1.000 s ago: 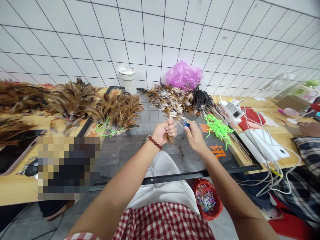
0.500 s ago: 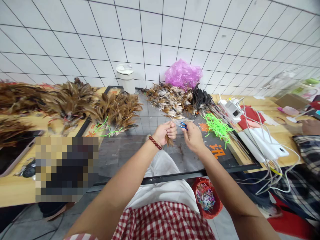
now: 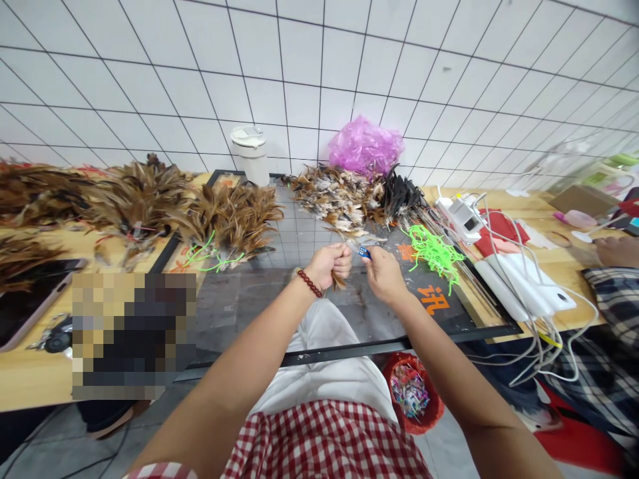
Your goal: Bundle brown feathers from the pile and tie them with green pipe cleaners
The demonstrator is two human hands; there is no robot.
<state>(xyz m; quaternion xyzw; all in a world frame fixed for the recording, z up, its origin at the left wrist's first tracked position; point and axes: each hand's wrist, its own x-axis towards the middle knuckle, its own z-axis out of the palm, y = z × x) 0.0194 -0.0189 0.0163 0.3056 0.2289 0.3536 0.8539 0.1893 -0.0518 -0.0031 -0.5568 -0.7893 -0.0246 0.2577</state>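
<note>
Feathers (image 3: pixel 239 213) are mostly brown, cords (image 3: pixel 433 253) green, the shirt (image 3: pixel 319 439) checked red-white.

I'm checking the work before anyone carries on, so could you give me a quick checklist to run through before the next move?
1. Left hand gripping the brown feathers: ok, fingers curled closed.
2. Right hand holding the small blue tool: ok.
3. Hands apart: ok, a gap shows between them.
4. Tool's tip open or closed: cannot tell, too small.
5. Lime-green cords untangled: not ok, heaped in a tangle.
6. White lidded tumbler upright: ok.
</note>
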